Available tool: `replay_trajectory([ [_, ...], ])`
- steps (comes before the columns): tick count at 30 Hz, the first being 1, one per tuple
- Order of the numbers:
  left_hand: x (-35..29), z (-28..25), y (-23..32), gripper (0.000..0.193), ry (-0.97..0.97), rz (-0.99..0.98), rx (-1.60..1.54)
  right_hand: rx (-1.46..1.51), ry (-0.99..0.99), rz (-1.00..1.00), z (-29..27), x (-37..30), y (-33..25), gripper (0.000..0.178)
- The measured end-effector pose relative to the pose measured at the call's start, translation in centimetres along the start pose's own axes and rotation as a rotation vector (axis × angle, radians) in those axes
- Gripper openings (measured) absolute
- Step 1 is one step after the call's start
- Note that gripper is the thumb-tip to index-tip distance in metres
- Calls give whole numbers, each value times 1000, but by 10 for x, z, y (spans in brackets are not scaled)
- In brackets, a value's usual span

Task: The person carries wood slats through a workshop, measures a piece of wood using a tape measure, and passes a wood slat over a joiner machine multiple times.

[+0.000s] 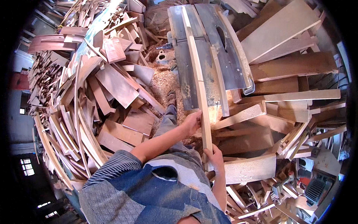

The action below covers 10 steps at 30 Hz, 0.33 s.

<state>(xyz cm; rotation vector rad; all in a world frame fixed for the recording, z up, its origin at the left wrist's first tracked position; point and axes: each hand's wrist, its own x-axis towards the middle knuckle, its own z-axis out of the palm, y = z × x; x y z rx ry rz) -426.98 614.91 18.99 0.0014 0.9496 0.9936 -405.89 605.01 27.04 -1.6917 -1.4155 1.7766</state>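
Note:
A long, narrow wooden strip (200, 84) runs away from me along a dark metal machine table (184, 63), its near end reaching past the table edge toward my body. My left hand (193, 122) is closed on the strip's left side, just short of that edge. Close to the near end, my right hand (215, 156) grips the same strip from the right, thumb lying along it. A second thin wooden batten (220, 80) lies on the table to the right. Some fingertips of both hands are hidden by the strip.
Heaped boards (117, 85) fill the left side. Sawdust (164, 83) covers the floor beside the machine, around my foot (171, 98). Large planks (294, 65) are stacked at the right. A thick pale block (250, 169) lies near my right arm, and a ribbed dark motor (318, 189) stands lower right.

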Motion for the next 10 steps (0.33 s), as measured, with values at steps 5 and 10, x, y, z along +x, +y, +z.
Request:
replay_trajectory([
  [5,-3,-8,0,36,-2,-11,28,70,-15,5,9,1,8,38],
  [10,-10,-16,-6,44,-35,76,32,101,-30,-51,17,2,27,39],
])
